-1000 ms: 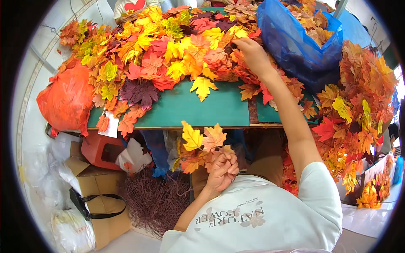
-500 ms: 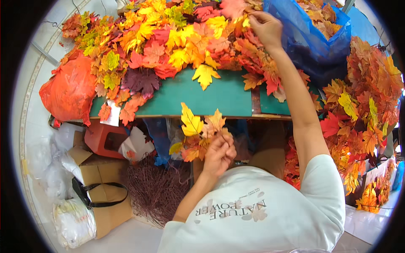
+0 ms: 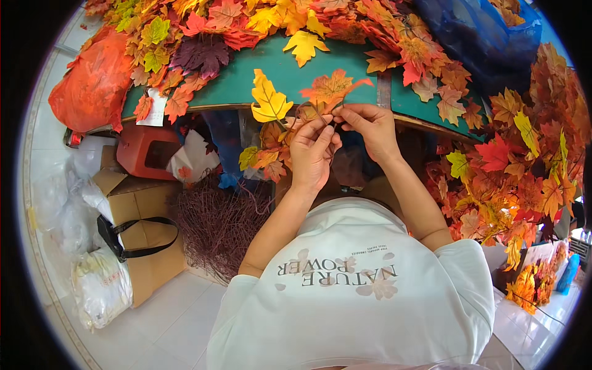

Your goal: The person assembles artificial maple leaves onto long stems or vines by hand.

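Observation:
Close in front of my chest, my left hand (image 3: 312,154) is closed around a sprig of artificial maple leaves (image 3: 269,103). Yellow, orange and brown leaves fan out to the left of its fingers. My right hand (image 3: 372,128) meets it there, pinching the stem of an orange-red maple leaf (image 3: 332,90) against the sprig. The fingertips of both hands nearly touch, and the exact join of the stems is hidden among them. Just beyond the hands lies the edge of a green tabletop (image 3: 265,74), with a single yellow leaf (image 3: 305,46) on it.
Heaped autumn leaves (image 3: 225,21) cover the table's far side. A blue plastic bag (image 3: 487,49) stands far right, and leaf garlands (image 3: 524,166) hang below it. An orange bag (image 3: 92,86) lies at left. Below are a cardboard box (image 3: 151,240), thin dark twigs (image 3: 219,219) and a red stool (image 3: 145,151).
My right hand has come back from the leaf heap to my left hand, bringing an orange-red leaf. The left hand with its sprig appears higher in the picture, and the view has tilted down.

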Motion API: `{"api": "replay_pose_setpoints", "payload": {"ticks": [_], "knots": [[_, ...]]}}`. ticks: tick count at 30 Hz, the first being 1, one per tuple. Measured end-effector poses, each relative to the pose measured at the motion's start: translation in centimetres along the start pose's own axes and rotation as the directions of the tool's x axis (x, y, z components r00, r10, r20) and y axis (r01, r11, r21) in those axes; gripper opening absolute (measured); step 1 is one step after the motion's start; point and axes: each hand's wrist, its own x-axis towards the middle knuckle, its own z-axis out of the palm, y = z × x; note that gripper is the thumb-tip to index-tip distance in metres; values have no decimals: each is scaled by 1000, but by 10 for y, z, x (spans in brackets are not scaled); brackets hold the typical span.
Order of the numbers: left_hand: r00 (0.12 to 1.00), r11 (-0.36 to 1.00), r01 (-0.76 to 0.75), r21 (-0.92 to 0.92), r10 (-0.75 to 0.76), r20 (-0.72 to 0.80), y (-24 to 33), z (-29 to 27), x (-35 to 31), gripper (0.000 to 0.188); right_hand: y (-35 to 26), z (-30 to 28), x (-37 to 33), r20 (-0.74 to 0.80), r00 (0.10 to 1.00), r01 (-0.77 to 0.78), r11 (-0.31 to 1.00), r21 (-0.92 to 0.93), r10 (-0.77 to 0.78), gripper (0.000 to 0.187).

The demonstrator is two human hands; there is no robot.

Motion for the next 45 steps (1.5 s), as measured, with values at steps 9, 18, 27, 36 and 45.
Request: {"api": "replay_pose_setpoints", "payload": {"ticks": [9, 18, 27, 36, 45], "knots": [[994, 986, -101, 134, 105, -31, -5, 8, -5, 17, 19, 7, -15, -97, 995, 55, 971, 234, -33, 21], [985, 962, -163, 218, 172, -23, -6, 5, -2, 16, 21, 9, -19, -84, 996, 16, 966, 256, 6, 15], [976, 946, -197, 259, 215, -42, -6, 4, -1, 15, 36, 10, -14, -156, 985, 101, 981, 168, -75, 12], [981, 861, -176, 477, 192, 16, -4, -2, -1, 15, 43, 0, -20, -48, 999, 4, 959, 283, 10, 5], [991, 892, -130, 433, 114, 63, -3, 0, 5, 16, 33, 1, -16, -64, 990, -86, 890, 449, 128, 5]]}}
